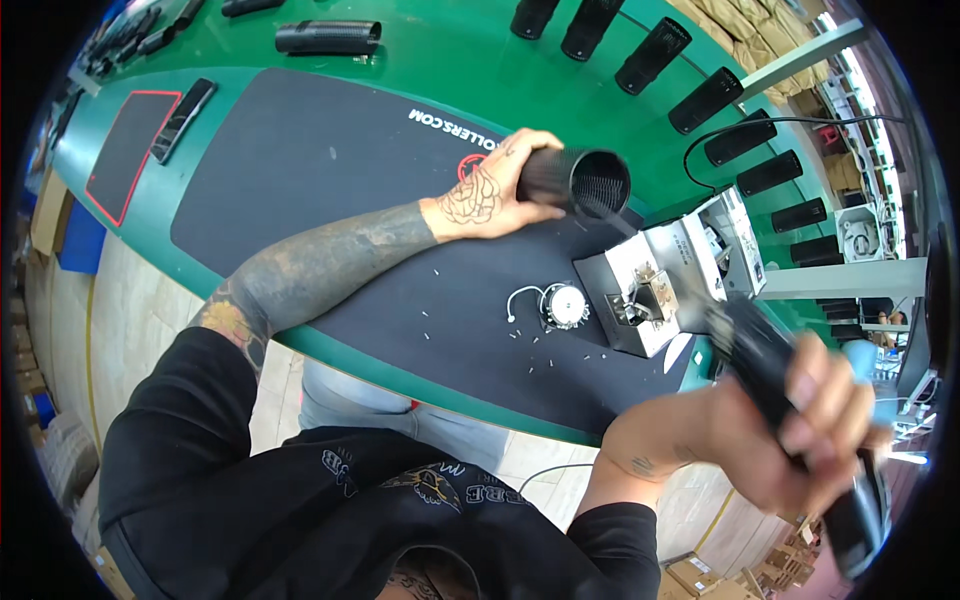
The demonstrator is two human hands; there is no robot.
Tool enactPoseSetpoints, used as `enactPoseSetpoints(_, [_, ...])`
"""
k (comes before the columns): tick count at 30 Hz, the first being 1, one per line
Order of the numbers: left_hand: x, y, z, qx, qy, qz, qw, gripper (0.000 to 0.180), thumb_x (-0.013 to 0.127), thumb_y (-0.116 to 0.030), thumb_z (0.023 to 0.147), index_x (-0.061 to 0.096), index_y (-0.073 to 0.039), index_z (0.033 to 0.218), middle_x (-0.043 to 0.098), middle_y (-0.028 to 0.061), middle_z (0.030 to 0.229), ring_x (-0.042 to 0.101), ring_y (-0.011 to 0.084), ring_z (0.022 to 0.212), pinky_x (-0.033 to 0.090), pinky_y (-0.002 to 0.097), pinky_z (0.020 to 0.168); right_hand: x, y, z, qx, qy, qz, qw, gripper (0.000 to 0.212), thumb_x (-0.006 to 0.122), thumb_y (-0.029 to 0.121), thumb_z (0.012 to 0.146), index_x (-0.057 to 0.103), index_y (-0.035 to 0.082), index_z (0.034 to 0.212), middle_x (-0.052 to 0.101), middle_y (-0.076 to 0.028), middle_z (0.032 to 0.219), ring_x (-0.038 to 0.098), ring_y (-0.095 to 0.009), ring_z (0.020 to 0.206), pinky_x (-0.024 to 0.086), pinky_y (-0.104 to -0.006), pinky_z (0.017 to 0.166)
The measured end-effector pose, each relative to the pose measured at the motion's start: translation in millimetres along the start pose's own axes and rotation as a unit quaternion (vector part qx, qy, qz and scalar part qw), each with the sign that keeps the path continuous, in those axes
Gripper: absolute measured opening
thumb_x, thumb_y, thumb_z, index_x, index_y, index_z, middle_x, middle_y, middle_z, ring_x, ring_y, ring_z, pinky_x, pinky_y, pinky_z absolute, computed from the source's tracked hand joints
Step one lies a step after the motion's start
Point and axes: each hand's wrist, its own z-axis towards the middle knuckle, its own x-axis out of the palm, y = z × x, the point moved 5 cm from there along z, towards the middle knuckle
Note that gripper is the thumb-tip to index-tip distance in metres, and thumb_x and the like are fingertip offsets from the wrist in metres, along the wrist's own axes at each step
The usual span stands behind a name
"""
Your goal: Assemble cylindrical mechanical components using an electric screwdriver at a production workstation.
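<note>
My left hand is wrapped round a black ribbed tube, held sideways above the mat with its open end facing right. In my right hand is a black electric screwdriver, blurred by motion, its front end pointing up and left toward the metal screw feeder. The feeder stands between the tube and the screwdriver. Left of it, a round silver-white motor-like part with a short white wire lies on the dark mat. Several tiny screws are scattered around that part.
Several black tubes stand along the far right of the green table. Another tube lies at the back. A black strip-shaped part rests beside a red-edged pad on the left. A black cable runs at the right.
</note>
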Motion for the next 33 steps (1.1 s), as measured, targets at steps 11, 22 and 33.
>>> enactPoseSetpoints(11, [-5, -8, 2, 0.066, -0.014, 0.061, 0.996, 0.065, 0.078, -0.009, 0.060, 0.045, -0.006, 0.116, 0.045, 0.0109, 0.113, 0.050, 0.0253, 0.103, 0.043, 0.0352, 0.087, -22, -1, 15, 0.212, -0.023, -0.244, 0.946, 0.033, 0.053, 0.005, 0.082, 0.036, 0.009, 0.109, 0.036, 0.000, 0.062, 0.038, -0.010, 0.051, 0.035, -0.0301, 0.058])
enactPoseSetpoints(22, [-10, -13, 1, 0.131, -0.007, 0.016, 0.991, 0.048, 0.075, -0.003, 0.064, 0.049, -0.004, 0.104, 0.050, 0.0110, 0.108, 0.052, 0.0223, 0.098, 0.046, 0.0308, 0.084, -18, 38, 23, 0.180, -0.051, 0.084, 0.979, 0.023, 0.064, 0.004, 0.069, 0.044, 0.009, 0.079, 0.049, 0.007, 0.060, 0.049, -0.004, 0.054, 0.038, -0.0206, 0.062])
enactPoseSetpoints(33, [-8, -6, -3, 0.079, 0.008, 0.015, 0.997, 0.052, 0.077, -0.006, 0.063, 0.048, -0.007, 0.107, 0.058, 0.0075, 0.103, 0.059, 0.0210, 0.096, 0.047, 0.0317, 0.084, 20, -27, -15, 0.130, 0.067, -0.081, 0.986, 0.019, 0.053, 0.013, 0.086, 0.043, 0.015, 0.102, 0.040, 0.003, 0.070, 0.043, -0.009, 0.057, 0.035, -0.0296, 0.065])
